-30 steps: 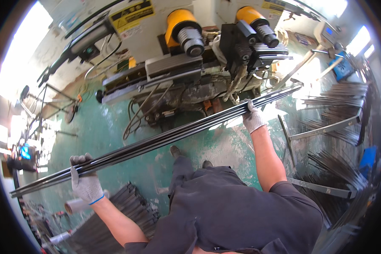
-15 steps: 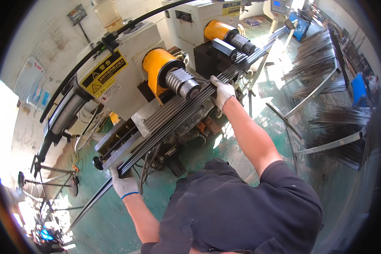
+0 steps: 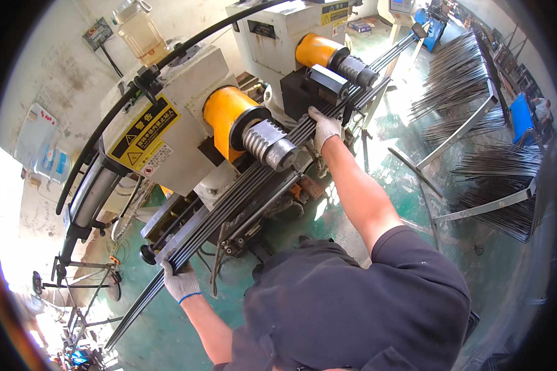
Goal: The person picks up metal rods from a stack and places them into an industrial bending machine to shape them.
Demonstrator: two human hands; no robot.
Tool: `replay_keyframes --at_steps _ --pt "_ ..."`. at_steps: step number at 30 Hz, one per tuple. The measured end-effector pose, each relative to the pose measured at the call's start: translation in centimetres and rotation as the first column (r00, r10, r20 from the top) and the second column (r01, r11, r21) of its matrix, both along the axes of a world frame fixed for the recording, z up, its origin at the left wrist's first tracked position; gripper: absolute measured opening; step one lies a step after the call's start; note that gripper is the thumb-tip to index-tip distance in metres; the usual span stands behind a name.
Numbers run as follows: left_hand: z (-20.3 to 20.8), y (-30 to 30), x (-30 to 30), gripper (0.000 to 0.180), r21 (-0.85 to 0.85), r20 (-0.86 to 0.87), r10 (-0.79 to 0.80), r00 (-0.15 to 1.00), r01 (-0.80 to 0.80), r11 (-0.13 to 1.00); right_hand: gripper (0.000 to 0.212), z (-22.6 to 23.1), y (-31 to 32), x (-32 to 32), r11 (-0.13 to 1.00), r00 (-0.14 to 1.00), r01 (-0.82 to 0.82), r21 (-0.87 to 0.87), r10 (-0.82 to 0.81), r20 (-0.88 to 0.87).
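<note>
Long thin dark metal rods (image 3: 213, 219) run in a bundle diagonally along the front of a machine, from lower left to upper right. My left hand (image 3: 182, 283), in a pale knitted glove with a blue cuff edge, grips the bundle near its lower left part, thumb on top. Farther up, my right hand (image 3: 326, 130), gloved too, closes around the rods beside a black block (image 3: 309, 93). Between my hands, a grooved metal roller (image 3: 269, 145) on a yellow-orange housing (image 3: 232, 114) juts out over the bundle. My fingers beneath the rods are mostly hidden.
A second yellow-orange housing (image 3: 315, 51) with a grooved roller stands farther right. Racks of thin rods (image 3: 495, 176) fill the right side. A thick black hose (image 3: 192, 43) arches over the machine. A thin-legged stand (image 3: 80, 285) is at left on the green floor.
The rods between my hands have shifted and spread apart slightly, with one now separate on the near side. Both hands keep their grip. The view has moved a little.
</note>
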State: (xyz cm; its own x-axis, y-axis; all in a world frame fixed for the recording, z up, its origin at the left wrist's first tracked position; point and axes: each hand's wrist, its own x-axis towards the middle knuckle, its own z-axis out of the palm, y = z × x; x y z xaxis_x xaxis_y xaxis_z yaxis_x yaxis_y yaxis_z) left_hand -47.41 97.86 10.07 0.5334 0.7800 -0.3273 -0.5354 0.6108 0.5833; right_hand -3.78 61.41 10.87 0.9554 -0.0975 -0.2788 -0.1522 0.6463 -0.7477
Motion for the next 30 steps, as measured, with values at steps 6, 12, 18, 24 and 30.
replay_keyframes --at_steps 6,12,18,24,30 --pt "-1.3 -3.2 4.2 0.03 -0.015 -0.049 -0.03 0.998 0.029 0.999 0.044 1.1 2.6 -5.6 0.933 0.958 -0.22 -0.285 0.15 -0.246" --pt "0.7 -7.3 7.7 0.03 -0.103 0.063 -0.211 0.975 0.217 0.971 0.03 -0.2 0.5 -4.1 0.948 0.943 -0.314 -0.049 0.306 -0.135" --pt "-1.6 0.2 1.7 0.029 0.075 0.036 -0.021 0.999 0.018 0.997 0.033 -0.4 -2.4 0.8 0.981 0.981 -0.193 0.013 0.193 0.001" --pt "-2.1 1.2 -0.4 0.029 0.051 -0.039 0.077 0.996 -0.075 0.996 0.03 -0.7 -1.0 -0.8 0.984 0.985 -0.168 -0.051 0.166 -0.041" --pt "-0.4 0.2 2.6 0.03 0.094 -0.06 0.063 0.996 -0.057 0.994 0.034 1.1 -1.1 0.2 0.984 0.989 -0.14 -0.109 0.133 -0.068"
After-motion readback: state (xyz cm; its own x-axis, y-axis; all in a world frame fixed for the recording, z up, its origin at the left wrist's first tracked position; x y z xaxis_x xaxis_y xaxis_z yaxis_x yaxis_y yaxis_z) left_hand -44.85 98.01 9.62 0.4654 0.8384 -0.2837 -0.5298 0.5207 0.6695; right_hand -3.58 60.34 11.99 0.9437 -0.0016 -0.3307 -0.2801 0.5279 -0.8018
